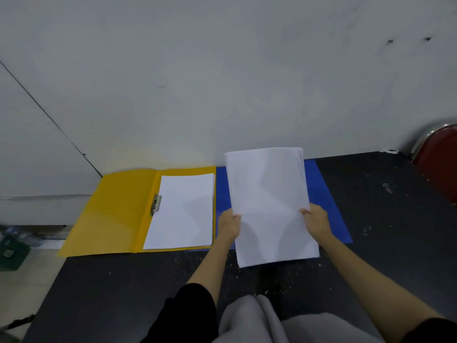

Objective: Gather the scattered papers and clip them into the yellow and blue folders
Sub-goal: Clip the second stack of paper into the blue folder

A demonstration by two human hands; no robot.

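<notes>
Lying open at far left on the dark floor mat [123, 280], against the white wall [222, 82], is the yellow folder [111, 214]: left cover flat and bare, right half carrying a neat stack of white paper [181, 211] whose left edge sits under the metal spring clip [156, 204] beside the spine. Touching the yellow folder's right edge is the blue folder [321, 194], mostly covered; only strips of blue show on either side of a second sheaf of white papers [269, 206]. That sheaf is held over the blue folder, long edges roughly upright in view, top corner slightly fanned. Left hand [230, 225] grips the sheaf's left edge, thumb on top, fingers hidden beneath. Right hand [315, 220] grips the right edge likewise, thumb on the sheet face. Both holds closed on the paper. Whether the blue folder's clip is present cannot be told; it is hidden. At far right, a red chair seat with chrome frame [437, 159]. Grey trousers [252, 323] at the bottom edge.
</notes>
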